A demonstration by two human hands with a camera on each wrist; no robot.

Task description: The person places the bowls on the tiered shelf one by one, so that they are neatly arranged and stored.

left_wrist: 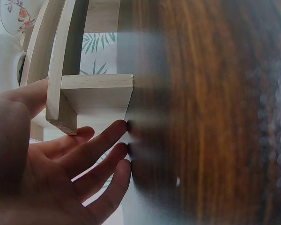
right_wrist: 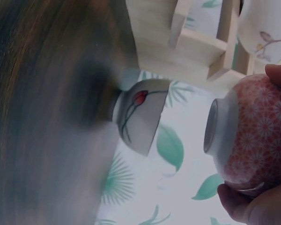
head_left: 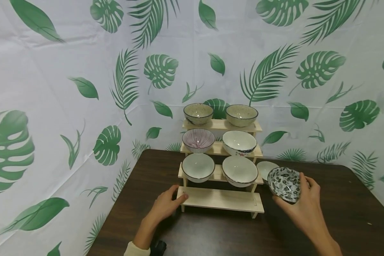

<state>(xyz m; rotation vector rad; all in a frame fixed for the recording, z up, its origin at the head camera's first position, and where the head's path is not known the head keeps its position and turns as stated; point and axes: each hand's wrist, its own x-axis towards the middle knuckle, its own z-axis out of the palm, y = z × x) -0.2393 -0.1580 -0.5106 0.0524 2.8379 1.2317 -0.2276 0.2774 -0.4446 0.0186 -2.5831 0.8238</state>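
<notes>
A small bowl point(head_left: 284, 185) with a black-and-white leaf pattern inside is gripped by my right hand point(head_left: 304, 206), right of the wooden tiered rack. Its outside shows as red with white flower shapes around a white foot on the bowl point(right_wrist: 262, 131) in the right wrist view. My left hand point(head_left: 168, 203) holds the left end of the rack's lowest shelf point(head_left: 220, 199), thumb over the board. In the left wrist view its other fingers point(left_wrist: 107, 140) reach down beside the shelf's leg to the tabletop. That lowest shelf bears no bowl.
Two bowls stand on each upper tier: speckled bowls point(head_left: 241, 115) on top, a purple-striped bowl point(head_left: 198, 140) and a white bowl point(head_left: 240, 142) below, then two pale bowls point(head_left: 198, 168). Another small bowl point(right_wrist: 143, 115) with a red bud stands on the dark table point(head_left: 339, 199) behind the held one.
</notes>
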